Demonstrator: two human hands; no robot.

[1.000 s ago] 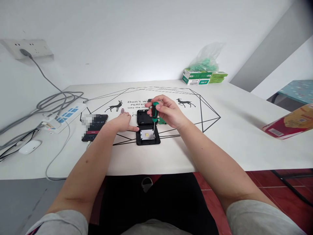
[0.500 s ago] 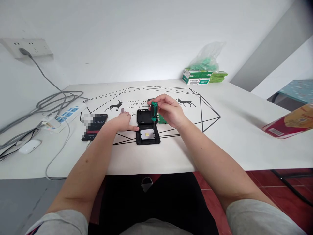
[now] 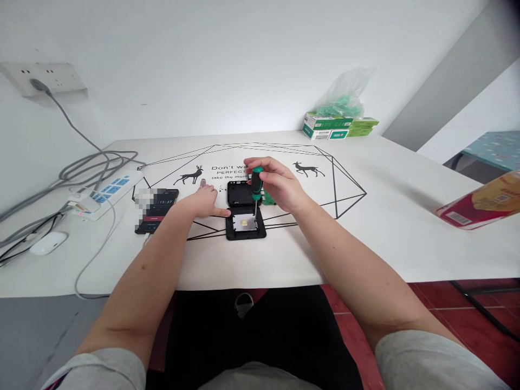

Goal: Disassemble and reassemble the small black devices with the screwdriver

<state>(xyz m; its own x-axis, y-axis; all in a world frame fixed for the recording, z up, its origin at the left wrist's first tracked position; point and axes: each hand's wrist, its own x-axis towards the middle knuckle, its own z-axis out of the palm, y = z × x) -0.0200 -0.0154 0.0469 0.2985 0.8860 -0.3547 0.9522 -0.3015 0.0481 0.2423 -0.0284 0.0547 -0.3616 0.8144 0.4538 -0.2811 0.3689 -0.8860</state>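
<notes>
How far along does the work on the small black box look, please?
Done: the cover is off, lying behind the open box. In hand: the right hand holds a screwdriver upright at the box's far edge; the left hand steadies it. Which screws remain is too small to tell.

Bare forearms, short grey sleeves, black garment across the lap

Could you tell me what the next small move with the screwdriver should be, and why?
Probably keep turning the screwdriver in place. The right hand holds its green handle upright, its tip down at the far right corner of the open black case, and the left hand has a finger against the case's left edge, steadying it. Whether the screw is loose yet cannot be seen.
</notes>
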